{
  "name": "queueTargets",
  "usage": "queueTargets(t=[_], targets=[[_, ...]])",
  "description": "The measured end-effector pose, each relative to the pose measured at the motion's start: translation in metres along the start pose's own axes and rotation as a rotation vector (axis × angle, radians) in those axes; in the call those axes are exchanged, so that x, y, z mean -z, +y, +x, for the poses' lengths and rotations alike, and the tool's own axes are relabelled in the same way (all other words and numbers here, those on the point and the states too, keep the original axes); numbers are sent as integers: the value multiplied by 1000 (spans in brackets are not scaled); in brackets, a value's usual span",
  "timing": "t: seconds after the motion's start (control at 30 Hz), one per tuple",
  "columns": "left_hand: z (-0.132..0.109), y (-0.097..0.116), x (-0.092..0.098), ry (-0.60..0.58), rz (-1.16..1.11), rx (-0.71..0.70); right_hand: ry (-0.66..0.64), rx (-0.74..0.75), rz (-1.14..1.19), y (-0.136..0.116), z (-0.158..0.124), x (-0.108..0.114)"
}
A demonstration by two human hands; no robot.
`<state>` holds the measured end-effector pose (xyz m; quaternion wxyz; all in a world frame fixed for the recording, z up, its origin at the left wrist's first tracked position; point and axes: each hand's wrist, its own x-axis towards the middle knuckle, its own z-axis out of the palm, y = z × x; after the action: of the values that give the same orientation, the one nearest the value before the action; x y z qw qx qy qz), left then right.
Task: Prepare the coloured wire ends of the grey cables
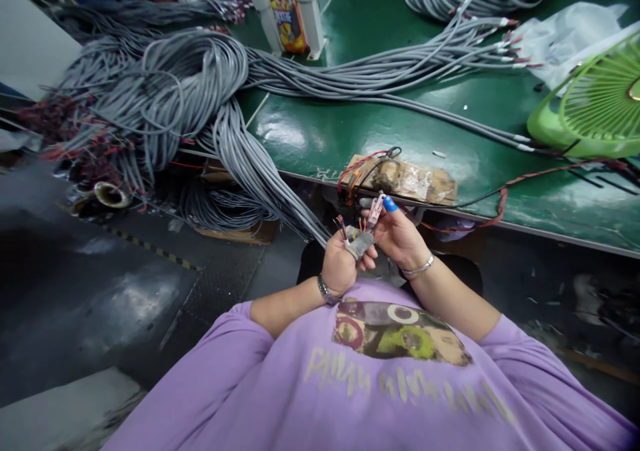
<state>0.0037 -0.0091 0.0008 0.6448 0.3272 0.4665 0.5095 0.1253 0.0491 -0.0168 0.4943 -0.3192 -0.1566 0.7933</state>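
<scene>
My left hand is closed round the end of a grey cable, whose thin coloured wires stick up from my fist. Grey tape wraps my left fingers. My right hand is pinched just to the right of it, holding a small pinkish tool against the wire ends; its index finger wears a blue tip. Both hands are held close to my chest, below the edge of the green table. The cable runs up and left from my fist into a big bundle.
Thick heaps of grey cables cover the left side and back of the table. A taped wooden block with red and black wires lies at the table edge. A green fan and a clear plastic bag lie at right.
</scene>
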Motion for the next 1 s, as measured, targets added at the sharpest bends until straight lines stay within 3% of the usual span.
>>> queueTargets(t=[0.3,0.53,1.0], targets=[[5,5,-4,70,15,6,92,98,-118,1,5,0],[7,2,-4,58,30,16,5,120,-145,1,4,1],[8,-2,-4,50,36,26,-13,119,-126,2,2,-2]])
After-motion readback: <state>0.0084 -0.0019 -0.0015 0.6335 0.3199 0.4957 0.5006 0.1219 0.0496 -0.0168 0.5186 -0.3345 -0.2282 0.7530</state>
